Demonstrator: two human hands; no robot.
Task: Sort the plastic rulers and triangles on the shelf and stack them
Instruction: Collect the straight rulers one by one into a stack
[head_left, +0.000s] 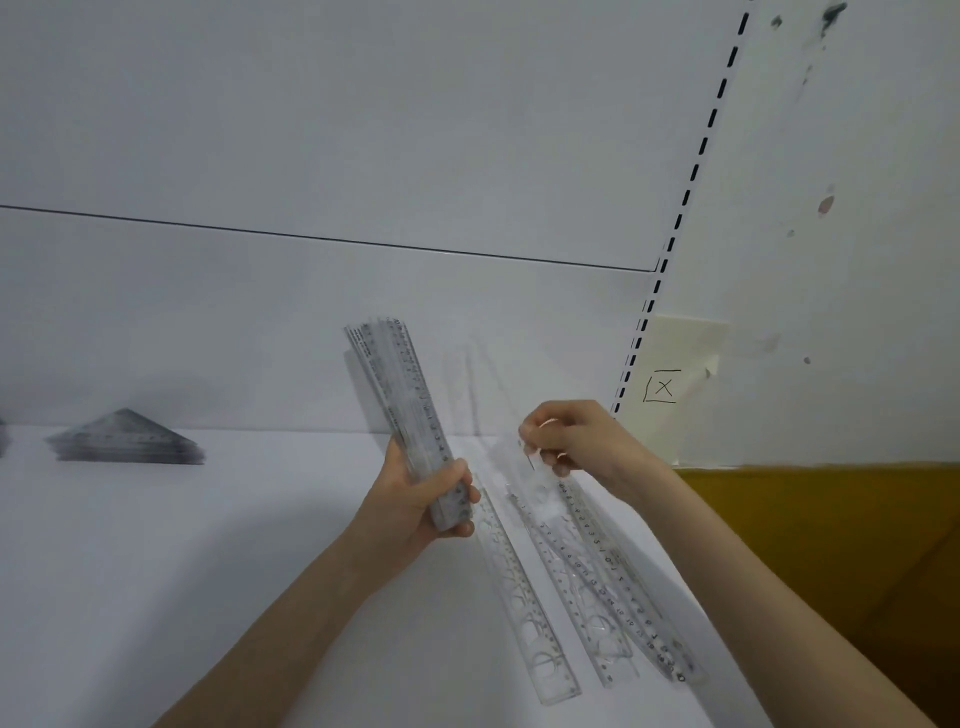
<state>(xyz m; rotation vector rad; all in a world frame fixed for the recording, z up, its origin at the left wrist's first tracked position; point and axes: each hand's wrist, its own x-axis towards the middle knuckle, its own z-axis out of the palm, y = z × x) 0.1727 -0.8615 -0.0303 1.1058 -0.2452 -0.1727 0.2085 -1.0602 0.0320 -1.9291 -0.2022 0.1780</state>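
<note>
Seemingly one blurred ruler (537, 480), right fingers (540, 422)

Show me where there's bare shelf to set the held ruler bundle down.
Bare shelf lies between the triangle stack and the left hand gripping the ruler bundle, and on toward the near edge. Crowded: the loose rulers between the forearms, where the right hand pinches one.

A slotted upright (694, 169) edges the white back panel (363, 130). Beside it a pale note (680, 358) with a boxed X sits on the stained wall (857, 260), above a yellow surface (831, 545).
</note>
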